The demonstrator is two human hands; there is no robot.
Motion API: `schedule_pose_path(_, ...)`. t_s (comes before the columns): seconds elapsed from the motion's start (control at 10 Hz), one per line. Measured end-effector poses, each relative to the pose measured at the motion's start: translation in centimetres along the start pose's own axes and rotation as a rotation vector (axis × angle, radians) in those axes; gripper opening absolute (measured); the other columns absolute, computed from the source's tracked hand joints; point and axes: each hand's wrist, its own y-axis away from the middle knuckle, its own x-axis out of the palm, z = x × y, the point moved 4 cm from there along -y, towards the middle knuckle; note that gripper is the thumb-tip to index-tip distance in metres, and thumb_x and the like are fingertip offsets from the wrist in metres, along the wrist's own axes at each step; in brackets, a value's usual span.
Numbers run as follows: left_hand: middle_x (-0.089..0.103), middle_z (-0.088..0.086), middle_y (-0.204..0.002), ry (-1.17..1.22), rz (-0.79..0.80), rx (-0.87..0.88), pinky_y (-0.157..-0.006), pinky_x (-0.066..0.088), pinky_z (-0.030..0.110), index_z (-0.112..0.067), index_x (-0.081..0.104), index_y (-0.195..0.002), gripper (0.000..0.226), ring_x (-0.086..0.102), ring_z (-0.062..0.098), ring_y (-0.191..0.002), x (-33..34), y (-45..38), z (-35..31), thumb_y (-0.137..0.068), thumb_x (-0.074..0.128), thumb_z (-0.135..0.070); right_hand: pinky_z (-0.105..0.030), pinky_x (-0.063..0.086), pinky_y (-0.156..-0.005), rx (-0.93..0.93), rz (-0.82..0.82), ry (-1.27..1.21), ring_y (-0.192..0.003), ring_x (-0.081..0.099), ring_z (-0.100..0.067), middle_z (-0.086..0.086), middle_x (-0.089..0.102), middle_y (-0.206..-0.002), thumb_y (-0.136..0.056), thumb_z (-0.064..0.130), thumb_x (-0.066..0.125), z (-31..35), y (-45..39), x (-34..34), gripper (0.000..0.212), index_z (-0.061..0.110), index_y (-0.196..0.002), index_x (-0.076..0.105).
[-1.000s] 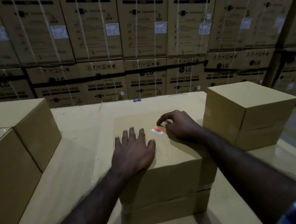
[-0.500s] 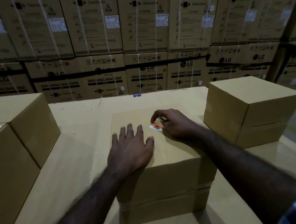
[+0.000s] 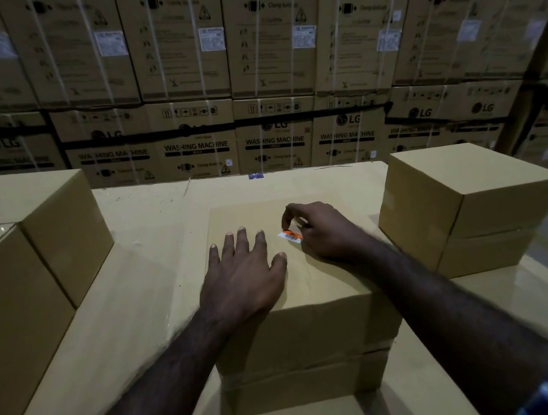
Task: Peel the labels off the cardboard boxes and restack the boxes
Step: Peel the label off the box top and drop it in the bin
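at left we see two stacked boxes (image 3: 32, 239) on the cardboard-topped counter (image 3: 152, 220). at centre our left hand (image 3: 244, 271) lies flat, fingers spread, on the middle box (image 3: 308, 322), while our right hand (image 3: 322, 232) pinches the orange-and-white label (image 3: 291, 236) on its top. another box pair (image 3: 468, 207) stands at right.
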Motion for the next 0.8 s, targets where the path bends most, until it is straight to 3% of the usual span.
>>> schedule_pose_path(0.1,-0.004,0.007,-0.163,-0.003,-0.004,-0.004,-0.118,-0.003,0.050,-0.025,0.005,-0.155,0.068,-0.005,0.028,-0.149,0.0,-0.1,0.0,-0.098,0.017,-0.059,-0.047,0.051,-0.091,0.002,-0.015,-0.005,-0.111,0.056,-0.022,-0.004,0.062,-0.122,-0.091,0.004,0.053,-0.1,-0.1,0.1,0.029,0.027,-0.105,0.061)
schedule_pose_path(0.3,-0.003,0.008,-0.163,0.006,0.006,0.007,-0.119,-0.003,0.049,-0.024,0.004,-0.155,0.067,-0.005,0.027,-0.149,-0.2,0.1,0.0,-0.098,0.017,-0.058,-0.041,0.050,-0.096,0.033,-0.005,-0.102,-0.119,0.053,-0.021,-0.005,0.058,-0.132,-0.093,0.006,0.052,-0.4,-0.1,0.0,0.032,0.024,-0.120,0.057)
schedule_pose_path(0.4,-0.003,0.008,-0.163,0.006,0.005,0.007,-0.119,-0.002,0.049,-0.024,0.005,-0.155,0.067,-0.005,0.027,-0.149,-0.2,0.2,-0.1,-0.098,0.017,-0.058,-0.028,0.045,-0.090,0.083,-0.049,-0.314,-0.127,0.048,-0.019,-0.003,0.055,-0.136,-0.087,-0.002,0.055,-1.0,0.2,-0.9,0.043,0.023,-0.122,0.055)
schedule_pose_path(0.5,-0.003,0.007,-0.163,-0.004,0.007,0.006,-0.119,-0.002,0.049,-0.024,0.005,-0.155,0.067,-0.005,0.028,-0.149,-0.2,0.2,-0.2,-0.098,0.017,-0.058,-0.026,0.041,-0.087,0.189,0.019,-0.485,-0.134,0.041,-0.018,-0.003,0.050,-0.140,-0.078,-0.012,0.053,-1.6,0.1,-1.4,0.056,0.024,-0.122,0.052)
schedule_pose_path(0.7,-0.003,0.007,-0.163,0.005,0.005,-0.012,-0.119,-0.003,0.048,-0.025,0.004,-0.155,0.067,-0.004,0.027,-0.149,-0.2,0.1,-0.1,-0.098,0.017,-0.058,-0.031,0.046,-0.086,0.273,0.179,-0.403,-0.139,0.033,-0.027,-0.010,0.037,-0.149,-0.080,-0.010,0.058,-1.4,-1.3,-2.2,0.069,0.022,-0.138,0.043)
schedule_pose_path(0.8,-0.004,0.006,-0.163,0.001,0.008,-0.016,-0.120,-0.003,0.048,-0.025,0.004,-0.155,0.067,-0.005,0.026,-0.149,-0.2,0.1,-0.1,-0.098,0.017,-0.058,-0.039,0.047,-0.095,0.303,0.249,-0.324,-0.134,0.035,-0.030,-0.010,0.033,-0.150,-0.082,-0.006,0.061,-1.2,-1.6,-2.6,0.074,0.024,-0.145,0.036)
